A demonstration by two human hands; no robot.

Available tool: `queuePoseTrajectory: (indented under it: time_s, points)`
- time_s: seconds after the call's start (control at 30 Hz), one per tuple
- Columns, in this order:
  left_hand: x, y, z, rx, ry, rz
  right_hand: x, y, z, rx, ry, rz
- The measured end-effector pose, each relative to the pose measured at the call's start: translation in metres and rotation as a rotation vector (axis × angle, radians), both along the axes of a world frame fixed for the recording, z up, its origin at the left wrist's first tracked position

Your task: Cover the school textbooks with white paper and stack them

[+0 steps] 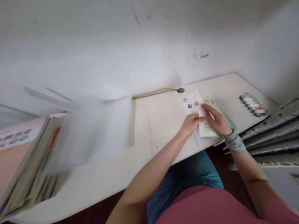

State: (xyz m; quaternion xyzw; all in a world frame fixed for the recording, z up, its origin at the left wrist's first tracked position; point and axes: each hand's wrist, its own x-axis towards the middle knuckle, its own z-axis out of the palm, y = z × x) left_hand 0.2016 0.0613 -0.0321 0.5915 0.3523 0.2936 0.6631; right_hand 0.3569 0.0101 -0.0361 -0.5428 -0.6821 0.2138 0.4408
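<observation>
A thin white booklet [188, 99] with large black brush characters on its cover is between my hands, above the right part of the desk. My left hand [191, 125] pinches it near its lower edge, thumb on top. My right hand [216, 119] grips the right side, its thumb and fingers closed at the edge of a white printed sheet [207, 132]. Whether that sheet belongs to the booklet, I cannot tell. Beneath lies another booklet with a pale green edge [230, 122], partly covered by my right hand.
A stack of books [21, 140] stands on the white desk [149, 155] at far left, beside a blurred white panel-like shape [93, 130]. A yellow cable [156, 91] runs along the wall to a hole. A pixelated phone-like object [253, 104] lies right, near patterned rolled material [273, 130].
</observation>
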Motion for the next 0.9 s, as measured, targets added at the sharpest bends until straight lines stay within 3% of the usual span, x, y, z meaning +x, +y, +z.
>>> queuePoseTrajectory:
  time_s: [0.13, 0.27, 0.47, 0.6, 0.7, 0.77, 0.9]
  points:
    - [0.0, -0.003, -0.013, -0.134, -0.052, 0.081, 0.001, -0.008, 0.001, 0.07, 0.024, -0.105]
    - [0.007, -0.005, -0.017, -0.188, -0.043, 0.137, 0.002, -0.018, 0.014, 0.141, -0.085, -0.182]
    - [0.034, -0.003, -0.018, -0.112, -0.018, 0.292, -0.01, -0.035, 0.037, 0.302, -0.295, -0.215]
    - [0.038, -0.001, -0.017, -0.096, -0.037, 0.255, -0.007, -0.035, 0.039, 0.354, -0.424, -0.196]
    - [0.017, 0.001, -0.012, 0.01, 0.065, 0.21, 0.001, -0.018, 0.026, 0.291, -0.52, -0.083]
    - [-0.009, 0.004, -0.009, 0.165, 0.19, 0.145, 0.005, -0.001, 0.011, 0.217, -0.571, 0.044]
    - [-0.074, 0.009, -0.015, 0.699, 0.566, 0.097, -0.007, 0.027, -0.015, 0.042, -0.675, 0.256]
